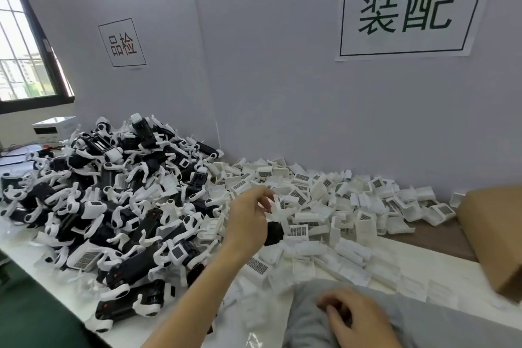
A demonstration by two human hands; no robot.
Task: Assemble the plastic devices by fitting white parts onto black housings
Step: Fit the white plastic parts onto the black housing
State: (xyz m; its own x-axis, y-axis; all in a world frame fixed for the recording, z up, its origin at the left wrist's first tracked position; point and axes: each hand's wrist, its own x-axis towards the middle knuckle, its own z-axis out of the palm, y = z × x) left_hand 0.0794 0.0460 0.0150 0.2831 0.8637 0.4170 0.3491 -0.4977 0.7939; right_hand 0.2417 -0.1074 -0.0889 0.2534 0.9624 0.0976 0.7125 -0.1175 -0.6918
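- Left hand [248, 223] reaches over the middle of the surface [440, 271], fingers curled round a black housing [274, 232] whose dark rounded end pokes out past the palm.
- Fingertips sit against the white parts [333, 206] heaped along the back edge; these are boxy shells, some with dark grilles.
- Right hand [353, 316] rests at the near edge on grey cloth [310, 328], fingers loosely bent, holding nothing.
- Assembled black-and-white devices [107, 206] are piled toward the left end.
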